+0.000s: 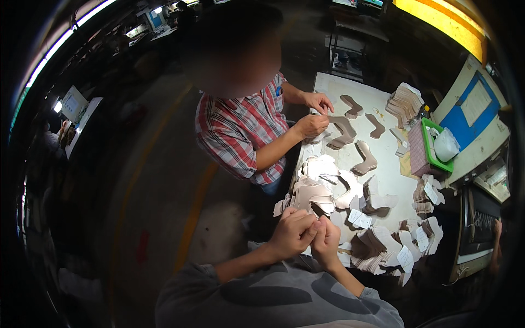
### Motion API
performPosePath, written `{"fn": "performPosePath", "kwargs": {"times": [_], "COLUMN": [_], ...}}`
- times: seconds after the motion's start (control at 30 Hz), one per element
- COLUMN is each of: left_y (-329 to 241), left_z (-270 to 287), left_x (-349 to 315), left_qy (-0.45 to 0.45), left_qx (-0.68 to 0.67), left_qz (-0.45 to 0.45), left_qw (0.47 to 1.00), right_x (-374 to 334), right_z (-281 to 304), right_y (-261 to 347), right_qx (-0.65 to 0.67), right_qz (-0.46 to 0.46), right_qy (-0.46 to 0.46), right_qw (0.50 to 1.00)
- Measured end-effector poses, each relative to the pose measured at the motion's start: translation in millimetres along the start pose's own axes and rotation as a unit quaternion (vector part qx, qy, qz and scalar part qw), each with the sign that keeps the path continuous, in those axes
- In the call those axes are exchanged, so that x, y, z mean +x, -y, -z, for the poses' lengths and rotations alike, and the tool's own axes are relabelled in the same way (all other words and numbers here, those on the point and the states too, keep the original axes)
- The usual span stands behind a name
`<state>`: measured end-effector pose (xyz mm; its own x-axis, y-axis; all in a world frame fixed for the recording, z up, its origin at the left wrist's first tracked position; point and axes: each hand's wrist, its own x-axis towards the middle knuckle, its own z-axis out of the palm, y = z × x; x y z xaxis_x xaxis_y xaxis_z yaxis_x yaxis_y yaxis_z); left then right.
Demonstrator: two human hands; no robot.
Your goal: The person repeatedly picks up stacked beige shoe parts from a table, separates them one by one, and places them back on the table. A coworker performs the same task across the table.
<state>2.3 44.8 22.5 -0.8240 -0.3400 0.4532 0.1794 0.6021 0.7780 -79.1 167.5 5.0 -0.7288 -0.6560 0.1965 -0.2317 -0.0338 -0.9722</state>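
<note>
My left hand (292,232) and my right hand (326,240) meet fingertip to fingertip at the near edge of the white table (383,164). Both come out of grey sleeves. Their fingers are closed together on the edge of a thin beige cut piece (319,209), which is mostly hidden by them. Just beyond the fingers lies a fanned stack of the same beige pieces (311,192). More stacks with white paper tags (406,257) lie to the right of my right hand.
Across the table a person in a red plaid shirt (240,131) handles a brown cut piece (342,131) with both hands. Single brown pieces lie spread over the far table. A green tray (432,147) with a white bag stands at the right, and a blue-topped machine stands behind it.
</note>
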Motion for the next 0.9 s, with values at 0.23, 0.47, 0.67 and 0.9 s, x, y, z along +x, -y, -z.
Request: {"fn": "performPosePath", "kwargs": {"times": [0.23,0.47,0.67,0.9], "left_y": [5.3,11.3,20.7,30.3], "left_z": [2.1,2.6,8.1,15.3], "left_x": [0.8,1.8,3.1,3.8], "left_qy": [-0.012,-0.017,-0.054,-0.065], "left_qx": [-0.017,0.041,0.057,0.010], "left_qz": [-0.004,0.025,0.042,0.029], "left_qw": [1.000,0.999,0.996,0.997], "right_x": [1.6,6.7,20.9,22.9], "right_z": [2.4,-7.1,-7.6,0.9], "right_y": [-2.0,-5.6,6.8,14.8], "right_qx": [-0.043,-0.040,-0.051,0.120], "right_qz": [0.078,0.057,0.073,-0.076], "right_qy": [0.019,0.000,0.032,0.148], "right_qw": [0.996,0.998,0.995,0.979]}}
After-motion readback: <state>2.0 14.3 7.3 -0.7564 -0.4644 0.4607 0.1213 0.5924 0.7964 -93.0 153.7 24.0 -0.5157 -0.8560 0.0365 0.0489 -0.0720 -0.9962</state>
